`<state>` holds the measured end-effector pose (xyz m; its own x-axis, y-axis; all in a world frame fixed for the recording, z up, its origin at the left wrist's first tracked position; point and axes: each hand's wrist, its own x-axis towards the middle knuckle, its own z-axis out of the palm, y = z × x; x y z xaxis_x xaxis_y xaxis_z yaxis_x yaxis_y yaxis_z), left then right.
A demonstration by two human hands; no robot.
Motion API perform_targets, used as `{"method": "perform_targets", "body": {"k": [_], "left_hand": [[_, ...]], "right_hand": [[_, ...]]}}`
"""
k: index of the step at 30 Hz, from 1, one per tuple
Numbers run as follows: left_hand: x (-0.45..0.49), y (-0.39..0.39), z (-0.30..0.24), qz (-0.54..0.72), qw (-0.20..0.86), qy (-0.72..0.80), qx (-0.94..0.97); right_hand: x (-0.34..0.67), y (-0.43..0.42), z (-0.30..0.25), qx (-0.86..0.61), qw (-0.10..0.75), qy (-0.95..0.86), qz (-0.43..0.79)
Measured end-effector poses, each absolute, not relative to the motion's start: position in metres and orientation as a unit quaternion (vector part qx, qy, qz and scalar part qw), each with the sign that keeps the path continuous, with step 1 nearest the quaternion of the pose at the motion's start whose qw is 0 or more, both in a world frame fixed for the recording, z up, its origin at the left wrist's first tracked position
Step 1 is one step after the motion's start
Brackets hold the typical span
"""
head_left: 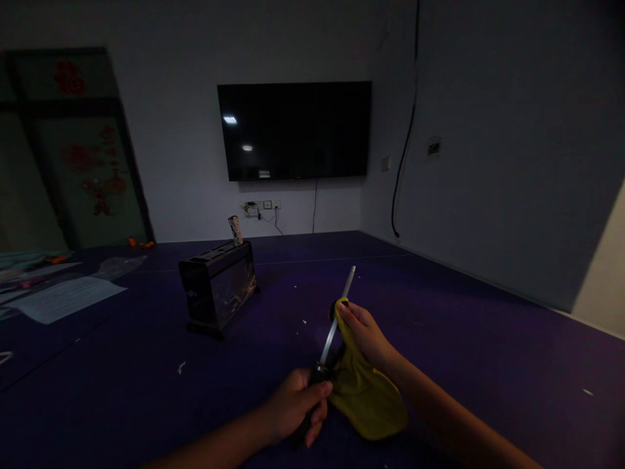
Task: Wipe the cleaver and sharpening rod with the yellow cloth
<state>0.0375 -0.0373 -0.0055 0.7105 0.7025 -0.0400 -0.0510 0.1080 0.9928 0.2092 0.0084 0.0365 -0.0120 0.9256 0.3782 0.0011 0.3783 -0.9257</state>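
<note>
My left hand [303, 402] is closed round the black handle of a sharpening steel [330, 337], whose thin silver rod points up and away from me. My right hand [364, 331] pinches a yellow cloth [374, 400] folded round the rod about midway along it. The rod's tip sticks out beyond the cloth, and the rest of the cloth hangs down to the right of the handle. Left of my hands stands a black knife block [219, 283] with slots in its top. A patterned handle [235, 229] sticks up from its far end.
The dark purple surface [463, 365] carries small white scraps [181, 367]. Papers [66, 298] and clear plastic [117, 266] lie at the left. A television [295, 130] hangs on the far wall above sockets [266, 204]. A black cable [404, 156] hangs down the right wall.
</note>
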Motion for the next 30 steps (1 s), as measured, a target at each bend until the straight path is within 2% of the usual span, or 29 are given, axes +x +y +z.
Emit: {"method": "perform_targets", "body": {"k": [30], "left_hand": [[0.0388, -0.0365, -0.007, 0.264, 0.681, 0.271, 0.627]], "right_hand": [[0.2059, 0.0072, 0.0342, -0.403, 0.567, -0.6, 0.394]]}}
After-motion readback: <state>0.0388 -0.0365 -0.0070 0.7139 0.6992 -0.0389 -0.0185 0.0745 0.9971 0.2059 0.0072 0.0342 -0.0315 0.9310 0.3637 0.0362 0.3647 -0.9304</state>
